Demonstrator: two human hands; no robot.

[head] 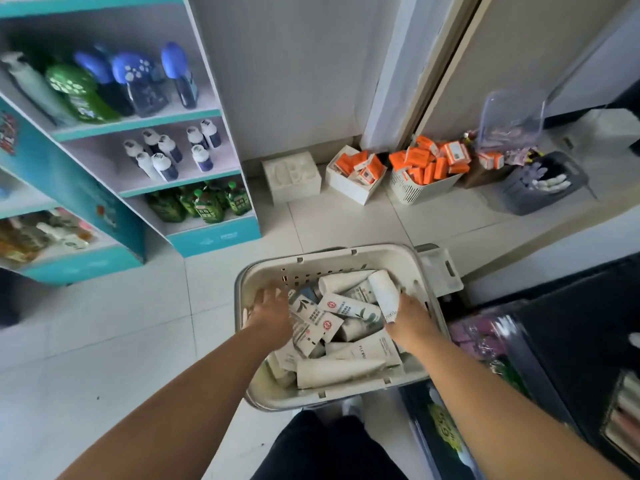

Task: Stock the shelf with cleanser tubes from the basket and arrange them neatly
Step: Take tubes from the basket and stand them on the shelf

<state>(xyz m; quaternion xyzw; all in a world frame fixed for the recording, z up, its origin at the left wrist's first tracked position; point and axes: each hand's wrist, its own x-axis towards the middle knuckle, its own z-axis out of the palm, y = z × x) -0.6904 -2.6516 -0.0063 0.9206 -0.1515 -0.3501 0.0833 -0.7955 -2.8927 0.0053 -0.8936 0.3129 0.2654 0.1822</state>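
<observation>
White tube in right hand, above basket

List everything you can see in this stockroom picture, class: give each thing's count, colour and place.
basket: one, cream, on the floor at centre
cleanser tubes: many in a pile, mostly white, inside the basket
shelf units: two, teal and white, at left
spray bottles: several, blue-topped, top shelf
white bottles: about eight, middle shelf
green pouches: several, bottom shelf
orange cartons: many, in two white containers by the wall
grey basket: one, by the wall at right
left hand: fingers spread, reaching into the basket
right hand: gripping one white tube over the basket
</observation>
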